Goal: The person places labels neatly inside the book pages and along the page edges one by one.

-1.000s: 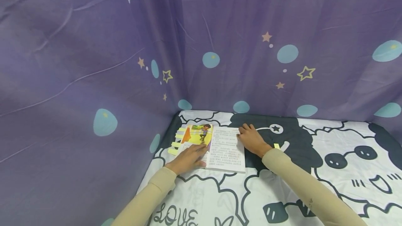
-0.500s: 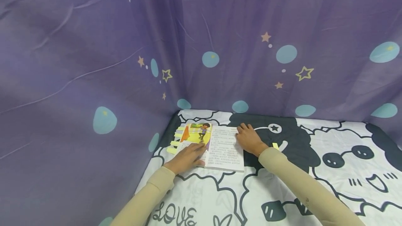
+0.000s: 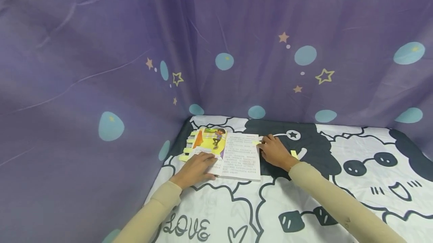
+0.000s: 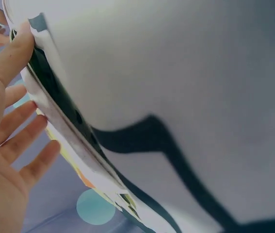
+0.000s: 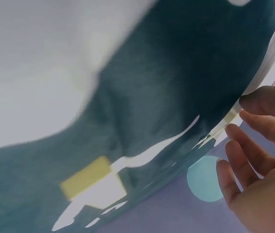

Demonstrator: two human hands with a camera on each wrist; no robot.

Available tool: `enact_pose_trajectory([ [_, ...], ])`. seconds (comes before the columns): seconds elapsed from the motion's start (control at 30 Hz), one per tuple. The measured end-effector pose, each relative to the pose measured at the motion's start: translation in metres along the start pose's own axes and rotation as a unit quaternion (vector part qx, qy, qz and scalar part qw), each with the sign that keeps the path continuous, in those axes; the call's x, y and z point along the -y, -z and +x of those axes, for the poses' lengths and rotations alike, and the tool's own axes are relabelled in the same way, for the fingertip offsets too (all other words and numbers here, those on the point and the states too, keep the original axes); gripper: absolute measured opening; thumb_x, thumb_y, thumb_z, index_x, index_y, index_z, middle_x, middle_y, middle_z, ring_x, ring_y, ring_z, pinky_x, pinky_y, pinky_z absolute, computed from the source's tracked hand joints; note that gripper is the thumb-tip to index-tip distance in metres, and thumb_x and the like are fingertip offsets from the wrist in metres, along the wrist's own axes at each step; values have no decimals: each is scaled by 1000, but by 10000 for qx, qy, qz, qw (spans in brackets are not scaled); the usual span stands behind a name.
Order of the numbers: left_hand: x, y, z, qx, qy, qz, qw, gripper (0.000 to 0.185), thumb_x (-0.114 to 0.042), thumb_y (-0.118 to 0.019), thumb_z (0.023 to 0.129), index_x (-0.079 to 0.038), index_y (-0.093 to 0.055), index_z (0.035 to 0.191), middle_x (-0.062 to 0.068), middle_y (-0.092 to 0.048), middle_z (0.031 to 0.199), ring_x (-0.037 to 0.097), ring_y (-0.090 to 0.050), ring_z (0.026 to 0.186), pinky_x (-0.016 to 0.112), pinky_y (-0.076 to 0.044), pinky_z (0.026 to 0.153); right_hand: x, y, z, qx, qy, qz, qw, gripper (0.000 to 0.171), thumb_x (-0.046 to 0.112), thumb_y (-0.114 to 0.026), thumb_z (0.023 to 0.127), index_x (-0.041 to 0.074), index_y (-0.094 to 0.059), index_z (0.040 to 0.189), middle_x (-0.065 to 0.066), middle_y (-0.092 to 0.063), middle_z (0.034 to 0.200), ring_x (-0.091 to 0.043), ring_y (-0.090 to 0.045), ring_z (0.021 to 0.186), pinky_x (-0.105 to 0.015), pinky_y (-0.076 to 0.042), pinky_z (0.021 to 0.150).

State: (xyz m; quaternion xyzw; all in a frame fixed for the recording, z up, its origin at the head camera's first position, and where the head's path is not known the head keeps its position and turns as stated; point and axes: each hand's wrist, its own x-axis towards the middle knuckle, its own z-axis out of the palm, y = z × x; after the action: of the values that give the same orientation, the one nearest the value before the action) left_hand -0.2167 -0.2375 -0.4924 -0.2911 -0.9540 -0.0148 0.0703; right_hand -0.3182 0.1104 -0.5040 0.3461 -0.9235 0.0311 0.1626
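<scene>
An open book (image 3: 236, 156) lies on the printed cloth near the purple corner, with a picture page on the left and a text page on the right. My left hand (image 3: 196, 165) rests flat on the left page, its fingers straight (image 4: 16, 141) and its thumb on the book's edge. My right hand (image 3: 274, 150) sits at the right page's outer edge. Its thumb and forefinger (image 5: 253, 104) pinch a small yellow tab (image 3: 256, 142) there. Several yellow tabs (image 3: 186, 150) stick out from the book's left side.
A yellow pad of tabs (image 3: 293, 154) lies on the cloth just beside my right wrist, also seen as the yellow pad (image 5: 91, 177). Purple star-print fabric (image 3: 101, 66) walls the left and back. The black-and-white cartoon cloth (image 3: 338, 205) stretches to the right and towards me.
My right hand has drawn back a little off the text page to its edge, and a yellow tab now shows at its fingertips. The left hand has slid slightly down the left page.
</scene>
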Motion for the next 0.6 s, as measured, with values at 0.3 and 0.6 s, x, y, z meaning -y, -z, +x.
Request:
enact_pose_trajectory([
  [0.3,6,4,-16,-1355,-435,140,9897,36,-38,-85,84,-17,-75,112,-2,-64,110,16,-55,98,33,-50,80,-21,8,-27,-315,-80,298,9990,26,10,-83,85,8,-80,111,-8,-70,96,-27,-58,87,-47,-54,76],
  [0.6,16,12,-33,-2167,-115,142,9761,40,-40,-90,74,-13,-76,99,0,-58,97,17,-51,84,32,-49,68,-45,16,-60,-390,-159,541,9976,27,20,-90,81,5,-81,101,-3,-62,84,-20,-53,73,-40,-51,67],
])
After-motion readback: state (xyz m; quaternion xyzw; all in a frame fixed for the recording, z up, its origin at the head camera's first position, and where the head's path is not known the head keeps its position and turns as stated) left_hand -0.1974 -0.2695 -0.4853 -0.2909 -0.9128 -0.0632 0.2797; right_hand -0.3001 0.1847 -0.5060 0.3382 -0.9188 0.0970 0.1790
